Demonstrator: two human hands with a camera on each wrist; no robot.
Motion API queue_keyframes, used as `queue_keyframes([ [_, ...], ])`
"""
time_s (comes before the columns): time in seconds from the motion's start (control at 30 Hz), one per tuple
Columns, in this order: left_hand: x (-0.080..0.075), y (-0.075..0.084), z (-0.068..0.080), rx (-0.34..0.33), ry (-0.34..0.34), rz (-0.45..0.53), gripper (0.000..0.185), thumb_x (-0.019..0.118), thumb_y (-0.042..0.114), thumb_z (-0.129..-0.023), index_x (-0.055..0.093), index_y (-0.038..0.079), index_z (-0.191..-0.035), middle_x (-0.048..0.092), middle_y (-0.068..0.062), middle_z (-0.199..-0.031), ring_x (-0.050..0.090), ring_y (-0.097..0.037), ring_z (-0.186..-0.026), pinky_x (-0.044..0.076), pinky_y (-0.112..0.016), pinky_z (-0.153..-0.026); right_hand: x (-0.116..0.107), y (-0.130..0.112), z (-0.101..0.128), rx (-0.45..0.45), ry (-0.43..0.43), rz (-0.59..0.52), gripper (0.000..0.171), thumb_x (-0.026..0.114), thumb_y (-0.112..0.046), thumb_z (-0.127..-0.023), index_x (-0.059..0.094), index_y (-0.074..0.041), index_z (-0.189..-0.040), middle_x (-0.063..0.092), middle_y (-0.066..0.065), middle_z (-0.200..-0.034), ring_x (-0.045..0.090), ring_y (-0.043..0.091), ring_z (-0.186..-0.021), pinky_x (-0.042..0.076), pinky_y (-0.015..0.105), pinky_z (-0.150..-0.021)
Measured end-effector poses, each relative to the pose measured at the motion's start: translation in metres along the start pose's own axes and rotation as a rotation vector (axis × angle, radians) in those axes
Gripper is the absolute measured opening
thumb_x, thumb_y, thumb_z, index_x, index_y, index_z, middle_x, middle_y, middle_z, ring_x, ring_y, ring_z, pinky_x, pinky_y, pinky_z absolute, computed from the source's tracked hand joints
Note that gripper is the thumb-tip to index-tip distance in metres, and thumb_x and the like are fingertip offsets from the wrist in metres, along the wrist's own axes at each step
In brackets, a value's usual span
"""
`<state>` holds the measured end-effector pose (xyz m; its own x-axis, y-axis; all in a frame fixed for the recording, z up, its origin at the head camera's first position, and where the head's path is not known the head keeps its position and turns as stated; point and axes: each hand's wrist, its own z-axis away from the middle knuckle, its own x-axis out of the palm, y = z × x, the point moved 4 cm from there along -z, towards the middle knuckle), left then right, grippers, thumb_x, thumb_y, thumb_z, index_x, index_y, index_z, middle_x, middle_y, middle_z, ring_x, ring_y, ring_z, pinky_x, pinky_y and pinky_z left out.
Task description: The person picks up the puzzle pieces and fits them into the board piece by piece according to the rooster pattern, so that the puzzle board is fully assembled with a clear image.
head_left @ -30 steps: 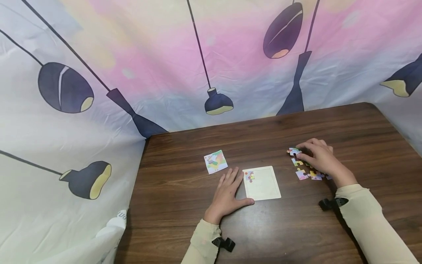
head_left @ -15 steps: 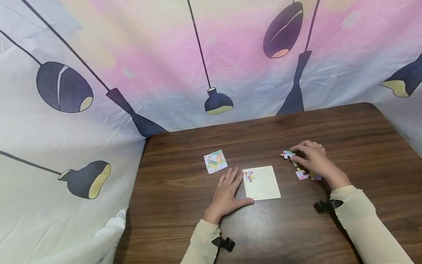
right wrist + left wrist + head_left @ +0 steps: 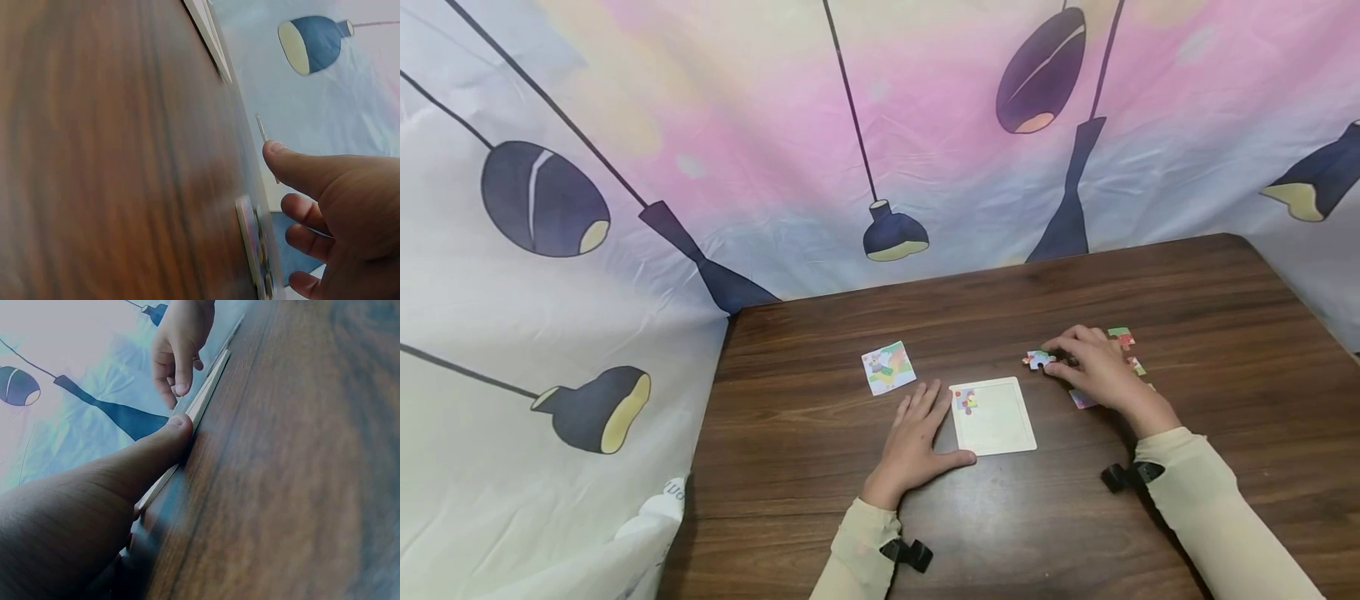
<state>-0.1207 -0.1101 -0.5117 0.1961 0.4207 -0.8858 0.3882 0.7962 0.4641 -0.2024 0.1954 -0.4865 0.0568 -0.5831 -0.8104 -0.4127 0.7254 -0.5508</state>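
Note:
My right hand (image 3: 1099,367) pinches a colourful jigsaw piece (image 3: 1037,359) between thumb and fingers. In the right wrist view that piece (image 3: 261,127) is seen edge-on, raised off the table. Left of it lies a square, cream puzzle tray (image 3: 1000,427) with one jigsaw piece (image 3: 966,401) in its far left corner. My left hand (image 3: 913,450) rests at the tray's left side, fingers straight and spread, its thumb touching the near left corner. In the left wrist view the thumb (image 3: 165,440) lies against the tray edge (image 3: 209,390).
Several loose jigsaw pieces (image 3: 1121,337) lie beneath and beyond my right hand, partly hidden by it. A small square picture card (image 3: 889,367) lies beyond the left hand. The brown wooden table (image 3: 805,433) meets a printed cloth (image 3: 970,200) at its back edge.
My right hand has moved left with the jigsaw piece, away from the loose pieces and nearer the tray. More pieces show behind it. The left hand has stayed in place.

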Motion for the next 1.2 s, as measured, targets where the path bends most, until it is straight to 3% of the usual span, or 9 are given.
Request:
queue_keyframes([
  [0.73, 0.0, 0.0, 0.0, 0.007, -0.002, -0.016, 0.103, 0.077, 0.063, -0.089, 0.034, 0.012, -0.167, 0.025, -0.011, -0.174, 0.014, -0.03, -0.162, 0.016, -0.052, -0.13, 0.033, -0.045, 0.003, -0.1, -0.051, -0.049, 0.028, 0.081, -0.019, -0.095, 0.076, -0.01, -0.121, 0.063, 0.007, -0.11, 0.054, 0.031, -0.107, 0.034, 0.052, -0.087],
  [1.2, 0.001, 0.0, -0.001, 0.002, -0.006, -0.018, 0.103, 0.076, 0.064, -0.089, 0.033, 0.012, -0.167, 0.024, -0.01, -0.174, 0.013, -0.029, -0.163, 0.015, -0.052, -0.13, 0.049, -0.056, -0.001, -0.137, -0.084, -0.077, 0.028, 0.082, -0.021, -0.095, 0.077, -0.012, -0.121, 0.061, -0.001, -0.107, 0.052, 0.021, -0.101, 0.035, 0.048, -0.087],
])
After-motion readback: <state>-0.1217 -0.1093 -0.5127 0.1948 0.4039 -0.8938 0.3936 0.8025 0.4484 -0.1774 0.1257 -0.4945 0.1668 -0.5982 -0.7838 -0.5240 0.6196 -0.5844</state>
